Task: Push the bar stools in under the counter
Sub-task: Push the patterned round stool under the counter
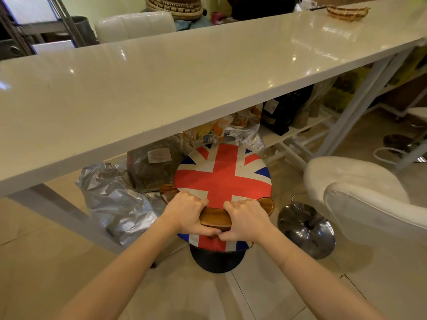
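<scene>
While I look down over the scene, a long glossy white counter [161,88] runs across from the left edge to the far right, on white legs over a pale tiled floor [57,262]. Under it, from left to right, I see a crumpled silver bag [115,199], a brown packet [154,167] with a white label [159,155] whose print I cannot read, printed plastic bags [221,130] and dark packs on a low white shelf [293,130]. A woven basket [346,12] lies on the counter's far right end.

Both my forearms reach forward. My left hand [187,213] and right hand [245,219] sit close together, each curled round the low wooden backrest [215,217] of the flag-print stool [221,174], thumbs beneath, nearly touching. That stool's round seat stands just in front of the counter's near edge, only its far rim beneath it. Right of it, a white padded stool [360,199] on a chrome base [307,229] stands clear of the counter.
</scene>
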